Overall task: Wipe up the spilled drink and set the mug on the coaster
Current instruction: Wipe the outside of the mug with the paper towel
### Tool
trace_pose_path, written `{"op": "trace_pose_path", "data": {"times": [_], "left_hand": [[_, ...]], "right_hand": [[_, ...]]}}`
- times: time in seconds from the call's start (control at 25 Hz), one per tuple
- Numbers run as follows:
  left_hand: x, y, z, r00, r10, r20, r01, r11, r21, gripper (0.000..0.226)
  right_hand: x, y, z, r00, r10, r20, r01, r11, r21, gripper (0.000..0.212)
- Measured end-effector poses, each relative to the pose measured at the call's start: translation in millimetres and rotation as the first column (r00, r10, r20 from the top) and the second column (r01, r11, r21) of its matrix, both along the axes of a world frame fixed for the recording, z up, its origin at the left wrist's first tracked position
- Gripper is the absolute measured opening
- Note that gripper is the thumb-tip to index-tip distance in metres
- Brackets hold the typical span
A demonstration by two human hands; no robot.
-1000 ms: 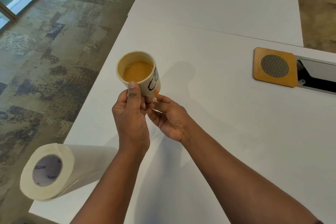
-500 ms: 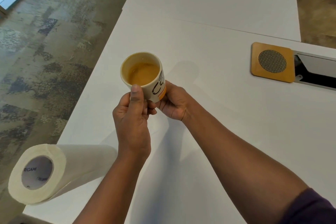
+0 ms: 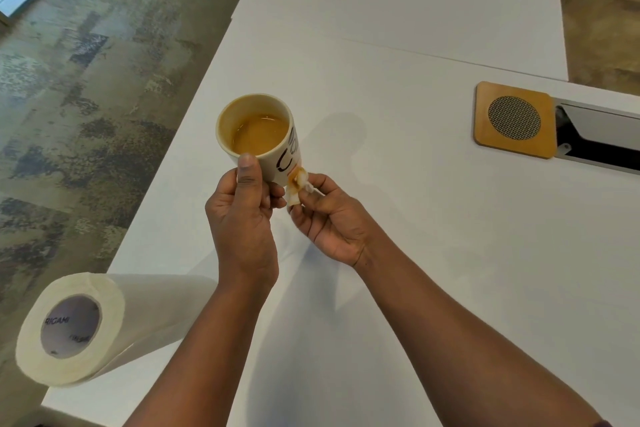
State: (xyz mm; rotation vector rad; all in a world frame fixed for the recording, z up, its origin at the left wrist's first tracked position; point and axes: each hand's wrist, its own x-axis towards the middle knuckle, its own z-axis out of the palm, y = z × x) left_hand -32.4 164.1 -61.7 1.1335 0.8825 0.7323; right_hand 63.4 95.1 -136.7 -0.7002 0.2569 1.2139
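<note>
My left hand (image 3: 242,215) holds a cream mug (image 3: 273,163) up above the white table (image 3: 433,236), thumb on its near rim. The mug has black lettering and is partly full of a tan drink (image 3: 259,133). My right hand (image 3: 332,215) pinches a small wad of paper towel (image 3: 298,184), stained orange-brown, against the mug's lower right side near its base. The square wooden coaster (image 3: 485,125) with a round metal mesh centre lies on the table far to the right, with nothing on it.
A paper towel roll (image 3: 104,326) lies on its side at the table's near left corner, overhanging the edge. A cable slot (image 3: 599,146) with a grey flap sits just right of the coaster. Patterned carpet floor (image 3: 86,97) lies beyond the left table edge.
My right hand has come out from behind the mug's side and now shows the stained paper wad at the mug's base. The mug stays held in my left hand.
</note>
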Motion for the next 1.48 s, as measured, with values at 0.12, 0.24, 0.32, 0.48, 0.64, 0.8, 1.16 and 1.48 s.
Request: {"op": "trace_pose_path", "data": {"times": [0.12, 0.24, 0.32, 0.48, 0.64, 0.8, 1.16, 1.48], "left_hand": [[0, -1, 1, 1.000, 0.000, 0.021, 0.001, 1.000, -0.014, 0.036], [0, -7, 2, 1.000, -0.012, 0.015, 0.012, 1.000, -0.008, 0.040], [-1, -11, 3, 1.000, -0.018, 0.014, 0.018, 1.000, -0.013, 0.044], [-7, -16, 2, 0.997, -0.069, 0.024, 0.070, 0.997, -0.042, 0.044], [-10, -20, 3, 0.995, -0.100, -0.011, 0.100, 0.995, -0.012, 0.043], [-8, -11, 3, 0.997, -0.073, -0.029, 0.073, 0.997, 0.010, 0.044], [4, 5, -1, 1.000, -0.016, -0.003, 0.016, 0.999, 0.028, 0.037], [5, -7, 0, 0.997, -0.066, 0.041, 0.066, 0.998, -0.002, 0.041]], "right_hand": [[-14, 6, 2, 0.998, 0.061, -0.028, -0.061, 0.998, 0.016, 0.022], [-22, 14, 3, 0.992, 0.103, -0.068, -0.097, 0.992, 0.079, 0.031], [-21, 19, 6, 0.991, 0.107, -0.080, -0.099, 0.990, 0.101, 0.028], [-5, 27, 14, 0.979, 0.192, 0.072, -0.193, 0.981, 0.010, 0.026], [23, 28, 11, 0.975, 0.167, 0.145, -0.164, 0.986, -0.031, 0.025], [36, 11, 1, 0.996, -0.012, 0.093, 0.013, 1.000, -0.011, 0.023], [1, -1, -7, 0.996, 0.076, 0.053, -0.080, 0.993, 0.087, 0.026], [2, 22, 1, 0.979, 0.178, 0.104, -0.191, 0.971, 0.141, 0.032]]}}
